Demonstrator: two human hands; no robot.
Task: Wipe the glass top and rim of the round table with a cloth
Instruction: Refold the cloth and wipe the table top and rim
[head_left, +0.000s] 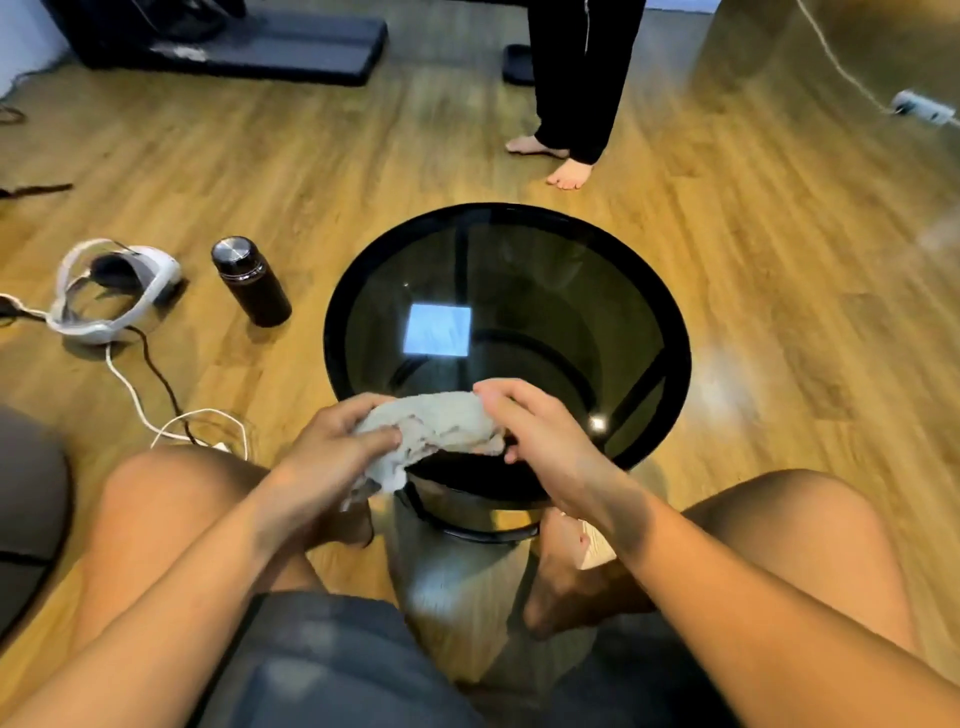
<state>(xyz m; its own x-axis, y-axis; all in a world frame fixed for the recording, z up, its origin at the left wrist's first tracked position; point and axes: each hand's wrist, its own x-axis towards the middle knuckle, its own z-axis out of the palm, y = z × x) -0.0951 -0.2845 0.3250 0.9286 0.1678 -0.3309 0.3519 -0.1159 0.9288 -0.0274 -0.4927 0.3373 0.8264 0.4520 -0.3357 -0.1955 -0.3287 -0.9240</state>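
Observation:
A round table with a dark glass top (519, 291) and a black rim (675, 332) stands on the wooden floor between my knees. A crumpled pale cloth (441, 421) lies bunched over the near edge of the glass and rim. My left hand (332, 447) grips the cloth's left end, thumb pressed into the fabric. My right hand (530, 421) holds the cloth's right end, fingers curled over it above the near rim. Part of the cloth hangs down below the rim on the left.
A black flask (249, 280) stands on the floor left of the table. Beside it lies a white headset (109, 291) with cables (156, 395). Another person's bare feet (566, 171) are beyond the table. A power strip (924, 109) sits at far right.

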